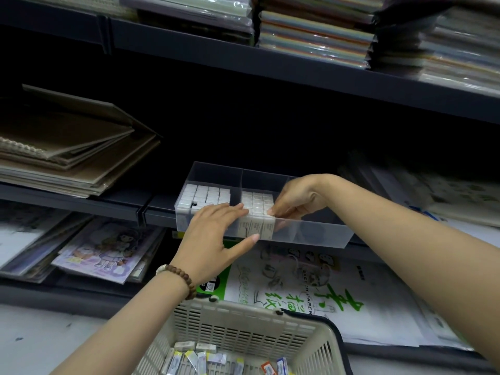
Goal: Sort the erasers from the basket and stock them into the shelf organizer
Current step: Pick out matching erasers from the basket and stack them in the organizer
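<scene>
So, watching the head feed: both hands are up at the clear organizer (319, 234), which sits at the front edge of the middle shelf (121, 204).

The left hand (213, 234) is spread flat. Its fingers (232, 211) are straight and laid over the organizer's front wall, with the tips resting on top of the erasers right by the first divider. The thumb is splayed out lower down against the outside of that wall. It isn't gripping anything, just resting and pressing. There's a bead bracelet (181, 280) on that wrist.

The right hand (295, 201) comes in from the organizer's right side with its fingers curled. The tips are on the right end of the front row in the middle compartment. Honestly, I can't tell if it's pinching one eraser or just nudging the row (blur plus the frosted wall).

White erasers (205, 196) stand packed in the organizer's left compartment, and more fill the middle one. The basket (243, 312) is below the organizer, closest to the camera, with sleeved loose erasers (197, 358) in the bottom. A sketch paper pad (338, 293) lies on the shelf under the organizer.
</scene>
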Motion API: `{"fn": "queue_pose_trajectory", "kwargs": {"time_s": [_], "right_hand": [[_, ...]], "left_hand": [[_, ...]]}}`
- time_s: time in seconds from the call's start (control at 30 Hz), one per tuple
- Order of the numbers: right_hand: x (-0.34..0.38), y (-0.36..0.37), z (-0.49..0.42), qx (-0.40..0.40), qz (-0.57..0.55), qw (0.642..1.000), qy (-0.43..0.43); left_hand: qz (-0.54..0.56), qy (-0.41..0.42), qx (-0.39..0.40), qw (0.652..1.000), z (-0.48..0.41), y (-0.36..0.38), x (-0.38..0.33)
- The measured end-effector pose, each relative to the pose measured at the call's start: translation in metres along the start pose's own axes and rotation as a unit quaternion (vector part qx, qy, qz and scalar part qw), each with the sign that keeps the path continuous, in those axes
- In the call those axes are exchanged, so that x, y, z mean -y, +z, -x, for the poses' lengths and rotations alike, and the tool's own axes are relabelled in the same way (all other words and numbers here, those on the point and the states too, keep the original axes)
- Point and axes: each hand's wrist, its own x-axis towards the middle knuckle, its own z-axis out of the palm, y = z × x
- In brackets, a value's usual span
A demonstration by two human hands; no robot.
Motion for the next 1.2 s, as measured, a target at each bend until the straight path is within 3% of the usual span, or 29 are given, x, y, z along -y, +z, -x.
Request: {"fn": "queue_pose_trajectory", "kwargs": {"time_s": [0.13, 0.27, 0.43, 0.5, 0.63, 0.77, 0.93, 1.03, 1.2], "right_hand": [[-0.007, 0.005, 0.002, -0.037, -0.012, 0.999, -0.034], [-0.022, 0.011, 0.012, -0.147, 0.058, 0.979, -0.127], [-0.067, 0.031, 0.041, -0.245, -0.124, 0.921, -0.278], [-0.092, 0.048, 0.046, -0.216, -0.205, 0.907, -0.297], [-0.151, 0.107, 0.013, -0.107, -0.304, 0.925, -0.201], [-0.210, 0.176, -0.040, -0.030, -0.290, 0.955, -0.054], [-0.257, 0.245, -0.096, 0.017, -0.307, 0.950, 0.059], [-0.269, 0.274, -0.123, 0.020, -0.317, 0.943, 0.094], [-0.267, 0.309, -0.156, 0.025, -0.352, 0.929, 0.108]], "left_hand": [[-0.013, -0.001, 0.001, 1.000, -0.001, -0.002, 0.002], [0.006, 0.008, 0.019, 1.000, 0.003, -0.006, 0.003], [0.047, 0.003, 0.007, 0.999, 0.020, -0.012, 0.005], [0.067, 0.003, -0.006, 0.998, 0.034, -0.011, 0.010], [0.128, -0.034, 0.019, 0.991, 0.075, 0.010, 0.029], [0.215, -0.210, 0.169, 0.939, 0.126, 0.063, 0.061], [0.225, -0.388, 0.180, 0.875, 0.174, 0.137, 0.114], [0.220, -0.445, 0.202, 0.844, 0.191, 0.179, 0.134], [0.207, -0.478, 0.223, 0.824, 0.200, 0.224, 0.163]]}}
